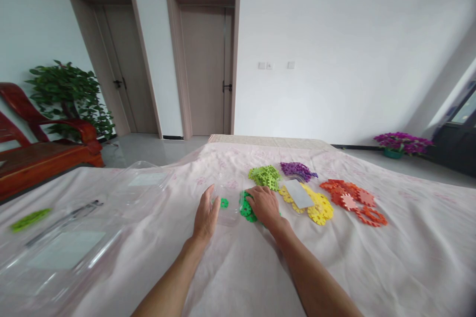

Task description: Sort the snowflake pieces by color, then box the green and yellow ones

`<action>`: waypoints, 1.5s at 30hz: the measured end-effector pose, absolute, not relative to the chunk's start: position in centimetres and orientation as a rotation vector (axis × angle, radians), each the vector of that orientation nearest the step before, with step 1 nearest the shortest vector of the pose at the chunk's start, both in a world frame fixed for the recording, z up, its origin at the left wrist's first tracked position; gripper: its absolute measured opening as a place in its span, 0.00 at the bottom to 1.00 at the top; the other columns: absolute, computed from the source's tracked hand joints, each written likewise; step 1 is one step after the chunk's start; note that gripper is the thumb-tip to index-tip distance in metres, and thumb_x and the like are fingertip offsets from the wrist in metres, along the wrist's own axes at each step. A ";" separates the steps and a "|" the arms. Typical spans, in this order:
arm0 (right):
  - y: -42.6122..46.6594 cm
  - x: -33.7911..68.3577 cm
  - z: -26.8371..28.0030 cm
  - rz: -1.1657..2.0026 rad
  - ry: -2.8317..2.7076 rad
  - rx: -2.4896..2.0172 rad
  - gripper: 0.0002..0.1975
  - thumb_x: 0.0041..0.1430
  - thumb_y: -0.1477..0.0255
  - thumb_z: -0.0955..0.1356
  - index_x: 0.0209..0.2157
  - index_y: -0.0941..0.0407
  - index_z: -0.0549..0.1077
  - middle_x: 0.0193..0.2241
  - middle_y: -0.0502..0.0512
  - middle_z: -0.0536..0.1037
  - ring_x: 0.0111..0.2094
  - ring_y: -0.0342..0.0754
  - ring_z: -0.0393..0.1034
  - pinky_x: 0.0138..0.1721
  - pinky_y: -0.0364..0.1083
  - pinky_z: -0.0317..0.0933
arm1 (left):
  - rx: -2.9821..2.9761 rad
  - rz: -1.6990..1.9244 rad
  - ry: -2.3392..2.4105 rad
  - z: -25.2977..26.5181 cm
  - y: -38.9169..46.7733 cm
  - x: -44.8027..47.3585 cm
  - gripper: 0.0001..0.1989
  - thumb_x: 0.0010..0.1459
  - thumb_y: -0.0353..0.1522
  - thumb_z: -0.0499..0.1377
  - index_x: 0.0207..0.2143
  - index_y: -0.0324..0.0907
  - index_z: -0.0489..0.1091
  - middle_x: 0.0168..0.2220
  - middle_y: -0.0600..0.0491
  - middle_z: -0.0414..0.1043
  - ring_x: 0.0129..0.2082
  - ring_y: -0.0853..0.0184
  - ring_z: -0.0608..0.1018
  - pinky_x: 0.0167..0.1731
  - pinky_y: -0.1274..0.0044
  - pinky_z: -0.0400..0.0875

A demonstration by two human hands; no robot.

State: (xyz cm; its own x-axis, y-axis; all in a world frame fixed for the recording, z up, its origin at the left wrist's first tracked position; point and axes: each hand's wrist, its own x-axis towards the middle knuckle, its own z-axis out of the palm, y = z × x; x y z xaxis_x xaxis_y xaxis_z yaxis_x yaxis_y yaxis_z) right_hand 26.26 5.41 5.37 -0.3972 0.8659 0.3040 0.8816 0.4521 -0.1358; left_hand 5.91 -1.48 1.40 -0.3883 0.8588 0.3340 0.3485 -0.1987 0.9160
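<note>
A small clear plastic box (pixel 231 214) stands on the cloth in front of me, with one green snowflake-shaped piece (pixel 224 203) inside. My left hand (pixel 207 214) holds the box by its left side, thumb near the rim. Just right of the box lies a pile of green snowflake building pieces (pixel 246 210). Over that pile is my right hand (pixel 265 206), its fingers curled down onto the pieces, and part of the pile is hidden beneath it. Light green pieces (pixel 265 177) and yellow flower-shaped pieces (pixel 320 208) lie close to the right hand.
A clear lid with a white label (pixel 298 194) rests on the yellow pieces. Purple pieces (pixel 296 171) lie behind, red-orange pieces (pixel 347 200) to the right. Large clear containers (pixel 67 250) and a lime-green piece (pixel 30 219) are at left on the tablecloth (pixel 416 252).
</note>
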 end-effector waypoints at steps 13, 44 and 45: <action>6.3 27.0 5.7 -0.077 -2.115 -1.621 0.16 0.70 0.66 0.59 0.37 0.53 0.77 0.37 0.55 0.80 0.39 0.49 0.71 0.40 0.45 0.52 | 1.429 1.638 1.659 1.2 -1.3 5.8 0.26 0.64 0.43 0.52 0.61 0.44 0.60 0.64 0.44 0.61 0.65 0.59 0.63 0.64 0.62 0.58; 6.5 31.9 11.1 0.511 -2.465 -1.720 0.09 0.42 0.65 0.75 0.27 0.53 0.79 0.23 0.49 0.77 0.27 0.45 0.69 0.27 0.41 0.52 | 1.439 1.588 1.664 1.9 -1.8 6.0 0.27 0.65 0.43 0.50 0.62 0.43 0.59 0.65 0.44 0.60 0.66 0.60 0.62 0.65 0.64 0.54; 6.4 31.6 11.0 0.488 -2.493 -1.736 0.10 0.40 0.65 0.76 0.27 0.53 0.79 0.24 0.49 0.77 0.28 0.45 0.70 0.27 0.42 0.53 | 1.435 1.591 1.663 1.8 -1.8 6.0 0.26 0.64 0.43 0.51 0.62 0.43 0.59 0.65 0.44 0.60 0.66 0.60 0.62 0.65 0.64 0.54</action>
